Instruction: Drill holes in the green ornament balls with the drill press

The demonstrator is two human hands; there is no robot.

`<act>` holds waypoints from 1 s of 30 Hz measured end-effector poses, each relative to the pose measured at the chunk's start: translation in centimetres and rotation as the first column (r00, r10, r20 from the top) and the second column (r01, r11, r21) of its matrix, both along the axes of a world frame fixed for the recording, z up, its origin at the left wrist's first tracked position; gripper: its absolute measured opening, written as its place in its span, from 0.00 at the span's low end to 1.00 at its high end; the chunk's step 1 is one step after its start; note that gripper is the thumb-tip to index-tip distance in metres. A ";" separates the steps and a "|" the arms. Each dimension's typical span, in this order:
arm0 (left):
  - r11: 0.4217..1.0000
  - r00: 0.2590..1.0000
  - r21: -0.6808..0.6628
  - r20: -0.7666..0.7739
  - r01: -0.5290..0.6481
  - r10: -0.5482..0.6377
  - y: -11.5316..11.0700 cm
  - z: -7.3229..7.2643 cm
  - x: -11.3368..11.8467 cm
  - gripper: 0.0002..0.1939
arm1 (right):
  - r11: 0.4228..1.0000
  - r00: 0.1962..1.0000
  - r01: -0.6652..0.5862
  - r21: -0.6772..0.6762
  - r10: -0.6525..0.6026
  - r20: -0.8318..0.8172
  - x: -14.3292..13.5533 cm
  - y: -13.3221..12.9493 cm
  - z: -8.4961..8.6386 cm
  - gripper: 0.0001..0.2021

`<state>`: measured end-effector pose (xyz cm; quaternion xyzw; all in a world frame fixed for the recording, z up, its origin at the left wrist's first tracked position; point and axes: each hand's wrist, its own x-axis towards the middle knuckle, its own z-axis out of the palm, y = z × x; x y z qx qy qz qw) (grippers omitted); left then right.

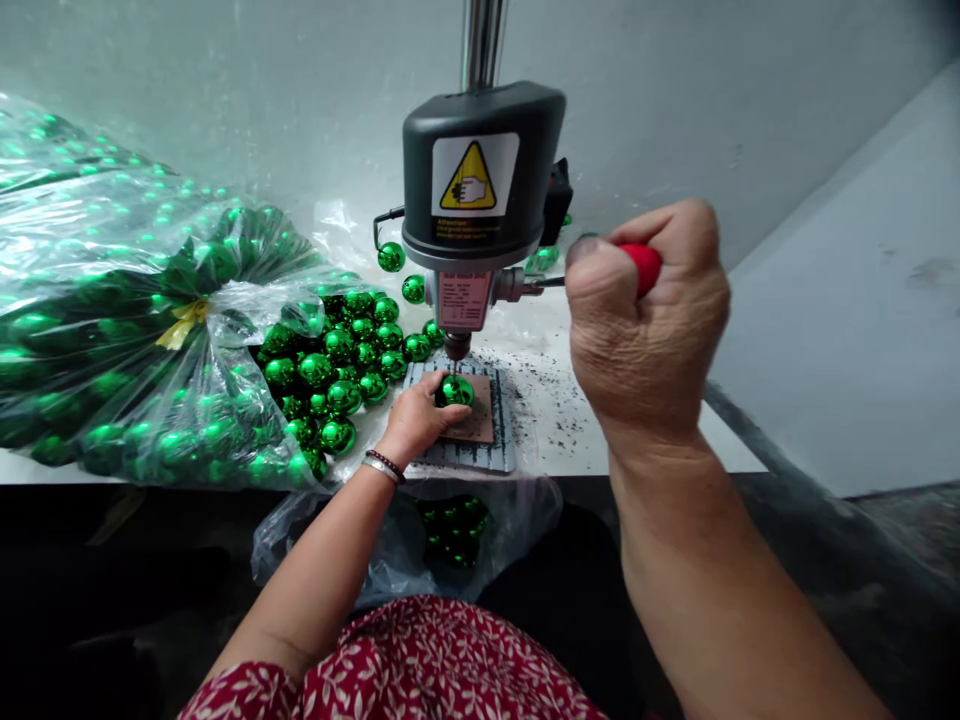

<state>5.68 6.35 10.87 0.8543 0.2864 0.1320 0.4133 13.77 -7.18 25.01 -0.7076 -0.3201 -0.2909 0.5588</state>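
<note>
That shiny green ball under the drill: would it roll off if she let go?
Probably. The green ball is round and glossy, so likely slippery, and the left hand steadies it. It looks hollow and light, perhaps fragile.

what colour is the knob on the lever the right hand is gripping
Red; the knob peeks out of the right hand, clearest in the head view.

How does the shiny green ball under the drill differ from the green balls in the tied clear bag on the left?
The shiny green ball under the drill sits alone, bare, held by the left hand on the drill plate. The green balls in the tied clear bag are heaped together, wrapped and untouched. Both are glossy green.
</note>
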 end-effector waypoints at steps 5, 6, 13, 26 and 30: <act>1.000 0.998 -0.022 0.057 0.019 -0.017 0.2 -0.4 0.0 0.34 | 1.000 0.999 0.027 0.015 -0.027 0.035 -0.3 -0.2 -0.8 0.08; 0.999 0.998 -0.024 0.062 0.021 -0.019 0.2 -0.5 0.0 0.34 | 0.999 0.999 0.030 0.013 -0.030 0.038 -0.3 -0.2 -1.0 0.08; 0.999 0.999 -0.036 0.039 0.018 -0.017 0.1 -0.6 0.0 0.35 | 1.000 0.998 -0.021 -0.006 0.021 0.062 -0.4 -0.7 -1.7 0.08; 0.997 0.997 -0.074 0.074 0.014 -0.008 -0.2 0.0 -0.3 0.34 | 0.999 0.980 0.048 0.011 -0.049 0.192 -0.6 -0.8 -4.3 0.08; 0.995 0.997 -0.099 0.080 0.014 -0.006 -0.3 0.0 -0.4 0.32 | 0.998 0.973 0.060 0.017 -0.063 0.224 -0.6 -0.7 -5.0 0.07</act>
